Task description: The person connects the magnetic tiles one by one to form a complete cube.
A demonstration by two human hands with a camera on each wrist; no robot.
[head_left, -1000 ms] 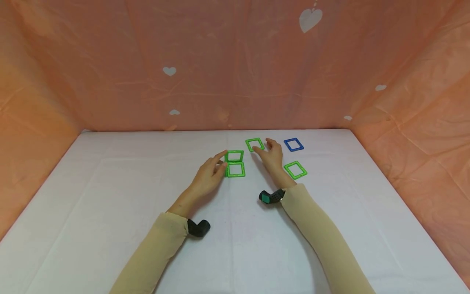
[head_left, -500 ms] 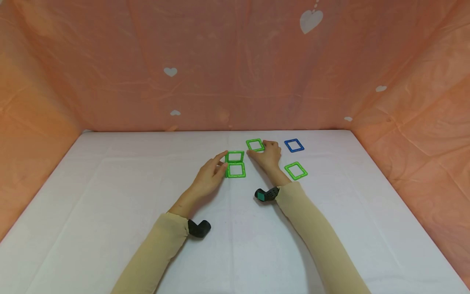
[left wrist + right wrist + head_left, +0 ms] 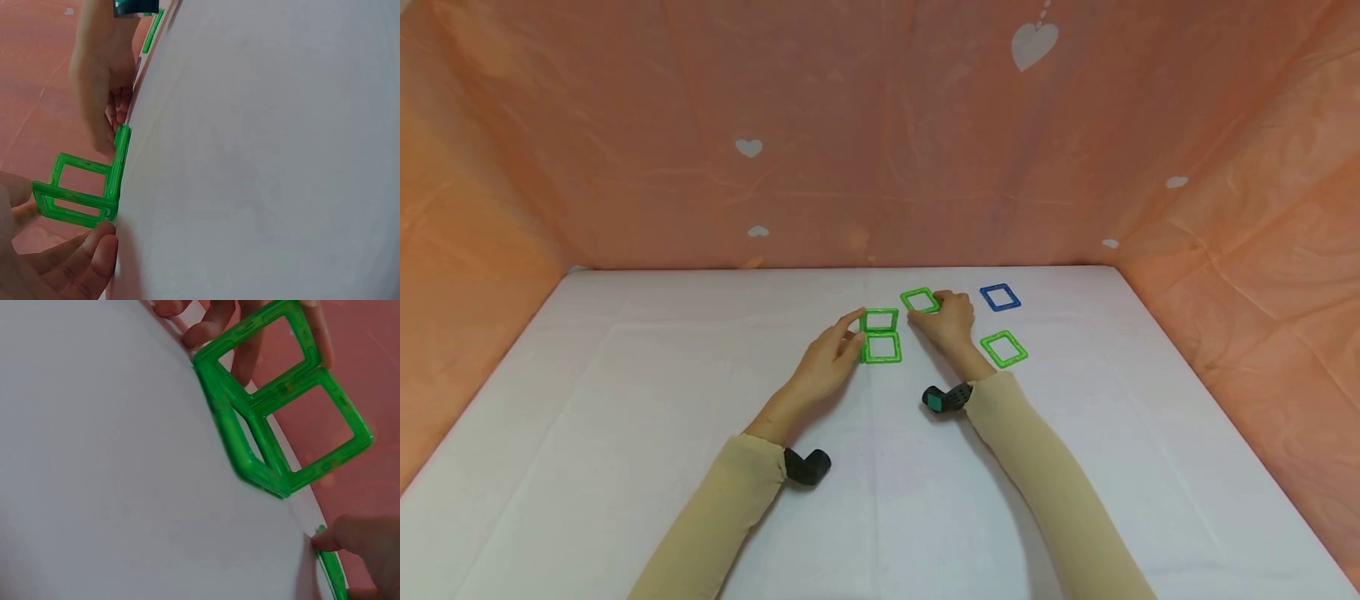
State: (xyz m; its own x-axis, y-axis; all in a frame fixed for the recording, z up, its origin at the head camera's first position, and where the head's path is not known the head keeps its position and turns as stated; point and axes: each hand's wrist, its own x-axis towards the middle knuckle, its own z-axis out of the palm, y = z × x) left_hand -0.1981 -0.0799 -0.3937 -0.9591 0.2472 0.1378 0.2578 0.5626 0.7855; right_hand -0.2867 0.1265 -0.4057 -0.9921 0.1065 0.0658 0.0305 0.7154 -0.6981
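Green square magnetic tile frames are joined into a small angled structure, with one tile flat on the table and two standing in the right wrist view. My left hand grips its left side; in the left wrist view the thumb and fingers sit on either side of a standing tile. Just beyond, my right hand pinches a separate green magnetic tile at its right edge. That tile appears nearly edge-on in the right wrist view, thumb on its near end.
A loose green tile lies flat beside the right wrist. Farther back is a blue tile. The white table meets an orange cloth backdrop with pale hearts behind and at both sides.
My right hand has closed in on the back green tile and now pinches it, and the tile has shifted slightly toward me. The left hand and joined tiles stay put.
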